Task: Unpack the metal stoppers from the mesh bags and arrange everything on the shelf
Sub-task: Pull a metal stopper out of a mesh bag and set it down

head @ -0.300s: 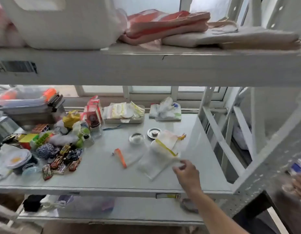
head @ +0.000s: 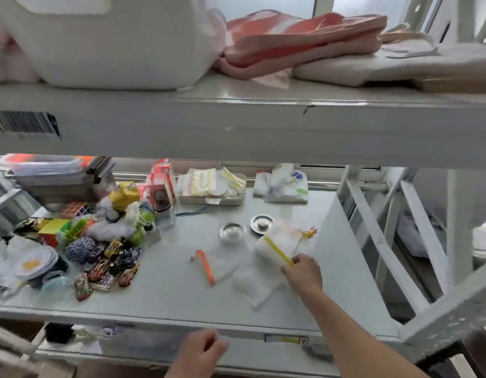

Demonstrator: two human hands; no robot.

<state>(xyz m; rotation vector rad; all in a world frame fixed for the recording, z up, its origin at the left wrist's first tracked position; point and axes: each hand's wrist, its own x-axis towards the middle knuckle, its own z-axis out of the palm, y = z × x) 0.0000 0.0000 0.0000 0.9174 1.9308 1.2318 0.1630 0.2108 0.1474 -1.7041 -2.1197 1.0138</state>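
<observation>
Right of centre, the right hand (head: 301,271) pinches the yellow-trimmed bag (head: 277,245) at its corner; the left hand (head: 201,350), low in frame, is loosely curled and empty. Two stoppers (head: 260,224) sit just above. Best to hold the trim firmly and steady the mesh with the other hand.

Two round metal stoppers (head: 232,232) (head: 261,224) lie flat on the shelf (head: 165,293), beyond the right hand (head: 301,271). Its fingertips touch the yellow-zipped mesh bag (head: 277,248); the orange-zipped bag (head: 217,266) lies flat to its left.
</observation>
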